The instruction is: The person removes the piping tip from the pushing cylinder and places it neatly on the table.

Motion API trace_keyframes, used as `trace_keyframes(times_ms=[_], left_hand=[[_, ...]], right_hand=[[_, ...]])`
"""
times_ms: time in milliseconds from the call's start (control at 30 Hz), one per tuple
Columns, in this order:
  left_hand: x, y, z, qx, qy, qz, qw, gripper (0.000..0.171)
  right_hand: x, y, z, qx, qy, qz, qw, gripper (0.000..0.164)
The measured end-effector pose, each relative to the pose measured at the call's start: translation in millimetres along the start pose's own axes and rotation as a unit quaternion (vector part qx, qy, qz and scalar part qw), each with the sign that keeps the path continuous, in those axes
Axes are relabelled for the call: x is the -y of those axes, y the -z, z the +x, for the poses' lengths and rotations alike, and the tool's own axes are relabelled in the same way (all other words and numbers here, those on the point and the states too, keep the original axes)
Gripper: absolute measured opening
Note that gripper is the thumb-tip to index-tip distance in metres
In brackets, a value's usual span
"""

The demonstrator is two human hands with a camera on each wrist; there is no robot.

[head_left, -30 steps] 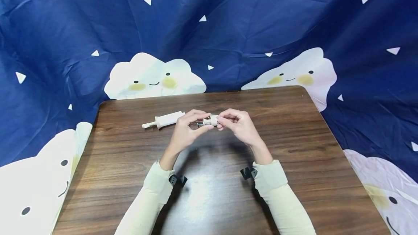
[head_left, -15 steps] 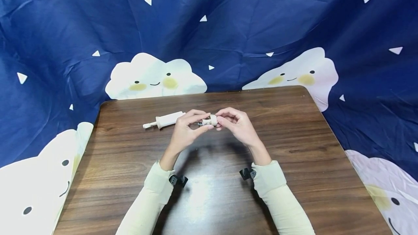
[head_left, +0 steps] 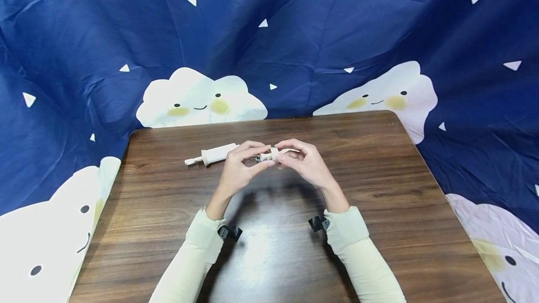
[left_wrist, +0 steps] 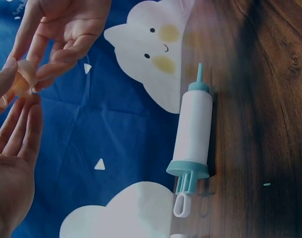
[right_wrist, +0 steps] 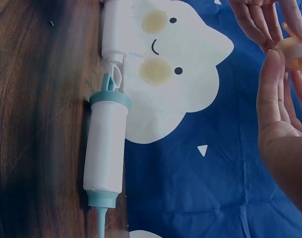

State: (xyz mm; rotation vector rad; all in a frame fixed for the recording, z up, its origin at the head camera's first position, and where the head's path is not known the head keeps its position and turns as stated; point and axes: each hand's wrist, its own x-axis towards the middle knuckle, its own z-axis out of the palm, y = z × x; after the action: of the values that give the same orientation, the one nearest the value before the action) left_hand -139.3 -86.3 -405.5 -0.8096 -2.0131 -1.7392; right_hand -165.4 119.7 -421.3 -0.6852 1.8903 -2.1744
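Note:
Held up between both hands is a small cream cylindrical fitting (head_left: 274, 154) with a thin metal stem out of its left end. My left hand (head_left: 237, 169) pinches it between thumb and fingers. The right hand (head_left: 309, 165) has thumb and index finger at its right end, partly covering it. Close views from the left wrist and the right wrist show the rounded fitting (left_wrist: 25, 79) among the fingertips. Just left of the left hand lies a white syringe-like tube (head_left: 219, 153) with a collar and a narrow handle; its right end is hidden behind that hand.
Brown wood table (head_left: 370, 176) lies under the hands. Behind it hangs a blue cloth (head_left: 294, 36) with clouds and triangles. The wrist views show the tube (left_wrist: 194, 126) with teal collars and a thin nozzle; a white bottle-like thing (right_wrist: 112, 29) shows in the right wrist view.
The right thumb and index finger have shifted on the fitting's right end, with the fingers more spread now. The left hand stays in place, and the tube on the table has not moved.

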Motion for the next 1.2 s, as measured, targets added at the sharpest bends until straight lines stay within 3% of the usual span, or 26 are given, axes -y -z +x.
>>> trace_keyframes(times_ms=[167,467,567,700,800,900,967,1200], left_hand=[[-0.1,-0.6,0.1,0.001,0.002,0.000,1.0000,0.035],[0.7,1.6,-0.4,0.001,0.002,0.045,0.9990,0.036],[13.2,2.1,-4.2,-0.005,0.017,0.053,0.9984,0.039],[27.7,3.6,-7.6,-0.011,0.013,0.074,0.9971,0.046],[16.0,4.8,-6.2,-0.017,0.029,0.064,0.9974,0.043],[1.0,5.8,-5.6,-0.028,0.071,0.045,0.9961,0.033],[1.1,7.6,-7.1,-0.036,0.086,0.040,0.9949,0.029],[2.0,14.6,-8.9,-0.064,0.069,0.044,0.9946,0.023]], right_hand=[[-1.1,0.8,-0.2,-0.001,0.005,0.006,1.000,0.028],[-0.5,1.9,-0.9,-0.025,0.006,-0.012,1.000,0.026],[-1.3,3.3,-1.5,-0.029,0.003,-0.014,0.999,0.026],[-2.2,5.2,-3.0,-0.033,-0.002,-0.020,0.999,0.026],[-2.4,6.7,-3.8,-0.036,-0.006,-0.027,0.999,0.027],[-2.2,9.7,-5.2,-0.040,-0.006,-0.033,0.999,0.027],[-2.0,12.3,-6.4,-0.042,-0.001,-0.035,0.999,0.028],[-3.1,23.1,-9.7,-0.056,0.002,-0.033,0.998,0.028]])
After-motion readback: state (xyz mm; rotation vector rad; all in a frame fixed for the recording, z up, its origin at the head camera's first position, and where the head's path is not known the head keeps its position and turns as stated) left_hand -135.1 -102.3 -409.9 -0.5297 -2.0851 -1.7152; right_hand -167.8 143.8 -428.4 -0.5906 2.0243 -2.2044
